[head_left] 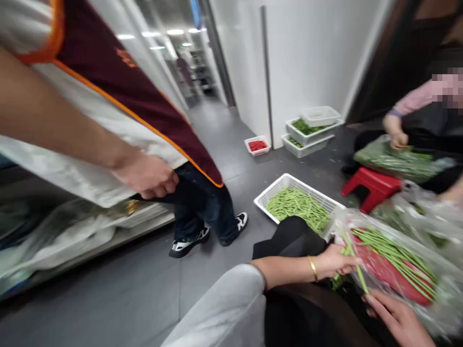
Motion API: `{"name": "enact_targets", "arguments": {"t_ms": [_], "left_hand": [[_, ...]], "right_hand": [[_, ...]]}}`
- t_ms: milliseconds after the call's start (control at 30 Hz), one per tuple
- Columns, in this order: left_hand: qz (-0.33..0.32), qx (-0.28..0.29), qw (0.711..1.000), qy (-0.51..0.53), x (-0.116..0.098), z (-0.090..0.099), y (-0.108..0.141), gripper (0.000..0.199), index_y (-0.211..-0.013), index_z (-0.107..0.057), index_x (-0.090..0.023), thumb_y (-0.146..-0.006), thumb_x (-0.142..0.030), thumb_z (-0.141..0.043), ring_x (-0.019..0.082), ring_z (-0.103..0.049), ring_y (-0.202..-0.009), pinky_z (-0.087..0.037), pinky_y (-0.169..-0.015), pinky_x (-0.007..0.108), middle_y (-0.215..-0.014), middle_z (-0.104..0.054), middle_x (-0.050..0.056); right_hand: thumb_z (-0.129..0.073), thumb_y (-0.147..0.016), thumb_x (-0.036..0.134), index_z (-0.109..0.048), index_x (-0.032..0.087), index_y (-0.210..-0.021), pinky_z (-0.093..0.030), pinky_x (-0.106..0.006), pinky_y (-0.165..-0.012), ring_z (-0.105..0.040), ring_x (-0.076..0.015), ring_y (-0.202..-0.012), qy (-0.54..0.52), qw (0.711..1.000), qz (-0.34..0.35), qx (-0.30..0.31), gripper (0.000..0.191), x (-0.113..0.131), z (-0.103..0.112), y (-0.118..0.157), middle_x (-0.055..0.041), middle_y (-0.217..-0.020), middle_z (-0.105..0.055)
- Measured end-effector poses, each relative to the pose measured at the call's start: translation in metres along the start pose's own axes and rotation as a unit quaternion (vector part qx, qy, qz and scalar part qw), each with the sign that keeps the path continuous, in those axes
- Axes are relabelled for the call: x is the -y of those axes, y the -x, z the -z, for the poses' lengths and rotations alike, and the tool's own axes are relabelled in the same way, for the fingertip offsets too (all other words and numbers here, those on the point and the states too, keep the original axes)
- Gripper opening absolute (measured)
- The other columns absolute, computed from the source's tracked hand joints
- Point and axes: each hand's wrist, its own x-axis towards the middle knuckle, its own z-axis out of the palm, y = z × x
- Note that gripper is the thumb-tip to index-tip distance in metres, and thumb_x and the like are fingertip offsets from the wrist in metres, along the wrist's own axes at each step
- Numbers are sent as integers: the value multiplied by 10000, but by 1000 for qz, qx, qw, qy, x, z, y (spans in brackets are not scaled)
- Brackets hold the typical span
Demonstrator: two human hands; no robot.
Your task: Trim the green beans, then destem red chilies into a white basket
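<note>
My left hand [338, 262], a gold bracelet at its wrist, is closed around green beans at the lower right. One long green bean [359, 272] runs from it to my right hand [394, 313], whose thumb and fingers pinch the lower end. Just beyond my hands, a bundle of long beans [401, 260] lies on a red surface inside a clear plastic bag [443, 284]. A white basket [307, 185] full of short bean pieces [298, 205] stands on the floor ahead of my knee.
A person in a maroon apron [144, 96] stands close at left. Another person's hand [398, 137] rests on a bag of greens [394, 161] by a red stool [376, 185]. Stacked white trays [307, 149] and a small tray of red peppers [257, 146] sit near the wall.
</note>
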Motion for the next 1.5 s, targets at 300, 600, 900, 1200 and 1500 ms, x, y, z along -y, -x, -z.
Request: {"name": "enact_targets", "arguments": {"t_ms": [300, 600, 900, 1200, 1500], "left_hand": [[-40, -16, 994, 97, 10, -23, -17, 556, -819, -487, -159, -581, -523, -833, 20, -344, -376, -149, -380, 177, -625, -615, 4], [-36, 138, 989, -26, -43, 0, -17, 440, -792, -576, -111, -719, -512, -744, 24, -301, -340, -148, -371, 193, -516, -512, -34], [28, 168, 985, -6, -29, -7, -16, 366, -684, -581, -111, -847, -432, -650, 54, -332, -355, -224, -392, 197, -432, -403, -41], [9, 105, 982, -157, -15, 2, -21, 375, -781, -557, -140, -788, -484, -705, 86, -513, -429, -386, -447, 188, -580, -587, -1], [21, 267, 896, -355, 5, 3, -19, 396, -615, -541, -154, -746, -482, -720, 68, -413, -439, -262, -420, 194, -515, -511, -20]], "right_hand": [[-334, -965, 435, -665, 198, -750, -487, -281, -652, -655, -200, -653, 142, 974, -19, -175, 460, 2, 7, -16, -87, -719, -697], [-703, -731, 361, -702, 188, -1044, -482, -312, -674, -673, -235, -754, 54, 971, -134, 191, 357, -18, -4, -9, -73, -826, -719], [-750, -718, 497, -606, 190, -823, -449, -220, -458, -523, -98, -458, -456, 861, -98, -203, 355, 15, 36, -55, 54, -552, -550], [-637, -799, 541, -644, 164, -881, -545, -301, -558, -660, -176, -568, -366, 917, -159, -11, 386, 9, -18, -12, -23, -643, -682], [-431, -938, 231, -661, 161, -822, -447, -275, -626, -626, -187, -647, 150, 975, -7, 166, 267, 7, -1, 13, -91, -739, -686]]}}
